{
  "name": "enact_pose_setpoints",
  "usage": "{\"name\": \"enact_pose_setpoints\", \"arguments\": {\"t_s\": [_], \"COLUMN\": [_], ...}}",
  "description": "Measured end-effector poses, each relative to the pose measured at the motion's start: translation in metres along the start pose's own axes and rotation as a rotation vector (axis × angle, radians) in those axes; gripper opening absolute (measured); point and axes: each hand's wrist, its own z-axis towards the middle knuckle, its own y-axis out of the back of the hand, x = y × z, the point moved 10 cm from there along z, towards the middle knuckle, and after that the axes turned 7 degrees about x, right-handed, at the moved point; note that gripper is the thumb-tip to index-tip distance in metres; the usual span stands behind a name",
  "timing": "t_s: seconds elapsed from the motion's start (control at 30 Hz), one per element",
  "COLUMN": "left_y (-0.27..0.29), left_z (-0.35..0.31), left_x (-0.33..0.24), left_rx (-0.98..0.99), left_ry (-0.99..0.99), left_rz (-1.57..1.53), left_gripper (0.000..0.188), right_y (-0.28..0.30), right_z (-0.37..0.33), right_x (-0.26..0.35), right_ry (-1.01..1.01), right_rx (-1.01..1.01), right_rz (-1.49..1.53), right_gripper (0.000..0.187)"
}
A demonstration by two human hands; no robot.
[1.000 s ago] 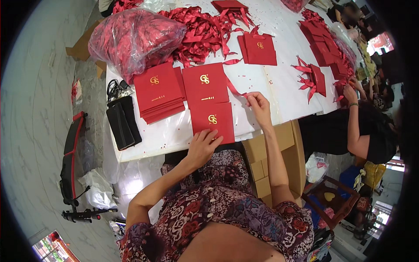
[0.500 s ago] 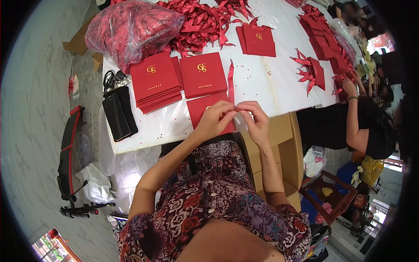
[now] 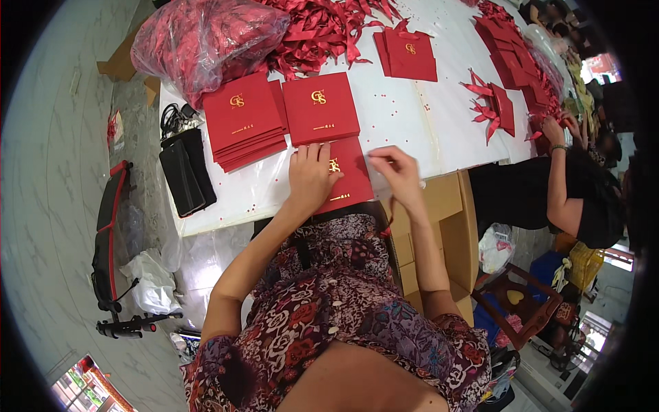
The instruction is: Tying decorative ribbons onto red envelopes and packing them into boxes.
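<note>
Directly in front of me, a flat red paper bag with gold print lies at the table's near edge. My left hand rests on its left part, fingers stretched out. Just off the bag's right side, my right hand is raised with its fingers curled into a pinch. A thin red ribbon dangles below that hand; the spot where it is gripped is hidden. Beyond the bag lie two stacks of similar red bags, a left stack and a right stack.
Behind the stacks are a clear plastic sack of red material and a heap of red ribbons. Finished-looking bags lie farther right. A black phone sits at left. Below the edge stands a cardboard box. A co-worker's arm reaches in at right.
My hands, earlier together above the bag, have parted. The left now lies flat on the bag; the right has moved right, and the ribbon now hangs below it instead of lying beyond.
</note>
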Motion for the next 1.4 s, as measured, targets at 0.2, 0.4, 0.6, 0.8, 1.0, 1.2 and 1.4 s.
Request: {"name": "enact_pose_setpoints", "arguments": {"t_s": [0.2,0.4,0.6,0.8,1.0,1.2,1.4], "left_y": [-0.007,-0.008,-0.008,-0.021,-0.026,-0.014,-0.010], "left_z": [0.001,0.006,0.012,0.012,0.012,0.021,0.018], "left_x": [-0.002,-0.003,-0.002,0.023,0.026,0.023,0.014], "left_rx": [0.020,0.077,0.082,0.140,0.243,0.192,0.239], "left_ry": [-0.005,-0.015,0.000,0.095,0.191,0.130,0.126], "left_rz": [0.049,0.017,-0.049,-0.325,-0.409,-0.392,-0.360], "left_gripper": [0.086,0.081,0.061,0.034,0.028,0.028,0.028], "right_y": [-0.033,-0.034,-0.035,-0.040,-0.044,-0.045,-0.046], "right_z": [0.008,0.003,0.008,0.014,0.017,0.015,0.016], "right_x": [-0.020,-0.024,-0.024,-0.018,0.002,0.014,0.000], "right_ry": [0.044,-0.019,-0.010,-0.030,0.035,0.076,-0.024], "right_rx": [-0.041,-0.032,-0.083,-0.033,0.038,-0.014,-0.005], "right_rz": [-0.346,-0.328,-0.281,-0.254,-0.386,-0.458,-0.290], "right_gripper": [0.014,0.014,0.013,0.013,0.010,0.009,0.012]}}
